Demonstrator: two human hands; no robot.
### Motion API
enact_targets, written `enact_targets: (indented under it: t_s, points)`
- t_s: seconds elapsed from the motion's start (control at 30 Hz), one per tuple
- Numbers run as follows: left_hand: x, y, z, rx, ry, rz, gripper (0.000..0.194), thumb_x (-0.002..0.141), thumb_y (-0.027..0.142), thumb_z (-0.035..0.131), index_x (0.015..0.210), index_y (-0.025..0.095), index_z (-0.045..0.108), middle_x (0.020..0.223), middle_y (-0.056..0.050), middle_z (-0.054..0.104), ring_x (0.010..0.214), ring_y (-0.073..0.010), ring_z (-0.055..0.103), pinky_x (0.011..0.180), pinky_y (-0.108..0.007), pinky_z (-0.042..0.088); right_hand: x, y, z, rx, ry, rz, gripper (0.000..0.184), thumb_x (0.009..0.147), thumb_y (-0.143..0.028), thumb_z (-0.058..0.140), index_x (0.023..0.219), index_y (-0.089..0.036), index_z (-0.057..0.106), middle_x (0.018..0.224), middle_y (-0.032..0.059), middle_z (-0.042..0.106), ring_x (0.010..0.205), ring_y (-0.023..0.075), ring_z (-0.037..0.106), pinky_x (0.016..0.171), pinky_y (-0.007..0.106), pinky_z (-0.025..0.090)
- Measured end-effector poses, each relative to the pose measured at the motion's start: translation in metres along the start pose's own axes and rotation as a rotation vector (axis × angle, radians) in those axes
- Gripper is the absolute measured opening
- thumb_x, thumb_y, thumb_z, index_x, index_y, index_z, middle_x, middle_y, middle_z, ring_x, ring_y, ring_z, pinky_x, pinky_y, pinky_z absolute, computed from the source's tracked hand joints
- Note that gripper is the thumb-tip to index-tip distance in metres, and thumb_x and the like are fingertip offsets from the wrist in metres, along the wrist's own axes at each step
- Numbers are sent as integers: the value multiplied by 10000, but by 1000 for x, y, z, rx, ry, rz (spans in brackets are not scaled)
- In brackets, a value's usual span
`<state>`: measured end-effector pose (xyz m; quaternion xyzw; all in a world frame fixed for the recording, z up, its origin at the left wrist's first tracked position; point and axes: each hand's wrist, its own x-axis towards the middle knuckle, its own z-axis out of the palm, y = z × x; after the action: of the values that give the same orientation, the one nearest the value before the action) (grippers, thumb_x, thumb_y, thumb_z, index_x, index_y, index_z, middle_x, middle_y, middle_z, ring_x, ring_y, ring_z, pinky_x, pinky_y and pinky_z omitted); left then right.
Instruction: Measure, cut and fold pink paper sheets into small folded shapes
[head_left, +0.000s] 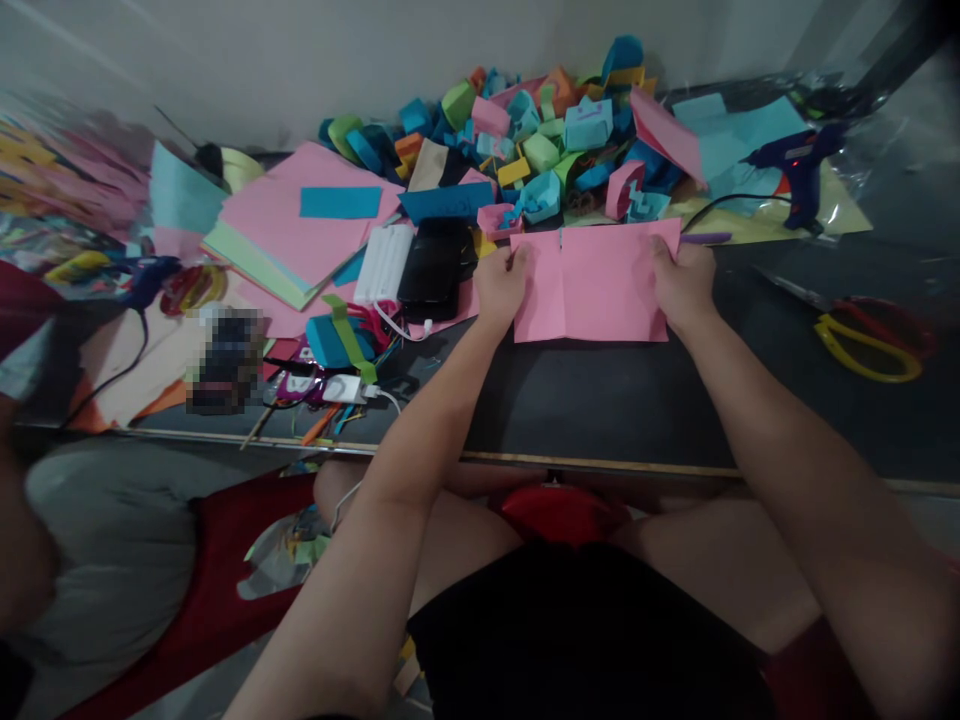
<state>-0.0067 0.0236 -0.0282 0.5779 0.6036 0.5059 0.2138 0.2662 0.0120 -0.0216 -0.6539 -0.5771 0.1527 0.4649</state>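
Note:
A sheet of pink paper is stretched between my two hands, just above the dark table. It has an upright crease left of its middle, with a small slit at the top of that crease. My left hand pinches the sheet's left edge, thumb on top. On the opposite edge, my right hand grips the paper near its upper right corner. A purple pen-like stick lies behind my right hand. Scissors with red and yellow handles rest to the right of it.
Folded paper pieces are heaped along the wall. At the right back stands a blue glue gun. Left of my hands lie a black case, a white power bank and pink sheets. A person sits at far left.

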Motion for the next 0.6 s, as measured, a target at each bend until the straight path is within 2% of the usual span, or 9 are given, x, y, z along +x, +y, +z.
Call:
enact_targets:
  t_s: [0.13,0.23,0.37,0.6]
  points:
    - [-2,1,1,9,35,23,526,925,510,693,589,246,386,548,3,426,680,-196,554,663,-324,425,0,-1,0,-13,13,13,397,972,-506,627,681,-239,581,649,23,581,791,250,675,764,389,506]
    - [-3,3,1,3,47,9,511,923,451,706,590,244,380,544,5,422,690,-196,562,680,-322,432,-1,-3,-1,-13,-11,17,382,975,-491,620,686,-242,594,643,25,585,803,254,681,762,386,513]
    - [-3,8,1,36,39,-19,517,935,367,703,572,241,357,549,4,427,660,-179,536,659,-319,407,-2,-6,-3,-36,-4,12,364,965,-487,615,694,-243,598,660,31,591,810,260,681,772,392,512]
    - [1,5,-3,14,12,-46,556,948,376,703,566,237,323,555,14,391,671,-175,532,629,-306,393,-2,-7,0,-21,6,4,364,967,-496,592,713,-236,601,703,38,622,842,266,687,823,407,507]
